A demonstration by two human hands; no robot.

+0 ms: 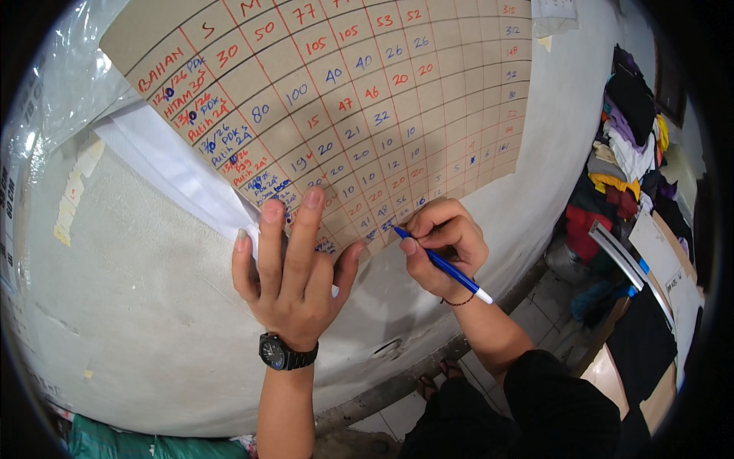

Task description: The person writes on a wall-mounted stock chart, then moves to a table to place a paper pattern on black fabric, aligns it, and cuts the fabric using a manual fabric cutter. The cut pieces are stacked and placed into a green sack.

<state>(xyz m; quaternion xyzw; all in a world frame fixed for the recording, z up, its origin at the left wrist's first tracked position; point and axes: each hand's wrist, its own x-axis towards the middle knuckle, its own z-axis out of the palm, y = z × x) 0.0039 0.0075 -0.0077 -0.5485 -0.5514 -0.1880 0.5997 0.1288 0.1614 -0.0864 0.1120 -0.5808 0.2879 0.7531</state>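
A brown cardboard sheet [451, 99] with a hand-drawn grid and red and blue handwriting lies against a pale surface. My left hand [294, 268] is spread with its fingertips on the sheet's lower left part, and a black watch [284, 353] is on that wrist. Between the fingers of my right hand [451, 245] is a blue pen [443, 265] with a white end. Its tip meets the sheet in one of the lowest rows. Under the sheet's left edge shows a white folded strip [172, 164], partly hidden.
Clear plastic [57, 84] covers the upper left. At the right is a pile of mixed clothes [627, 145], with boards and a black cloth [642, 359] below it. A green bundle [138, 442] sits at the lower left. My feet [440, 379] are on floor tiles.
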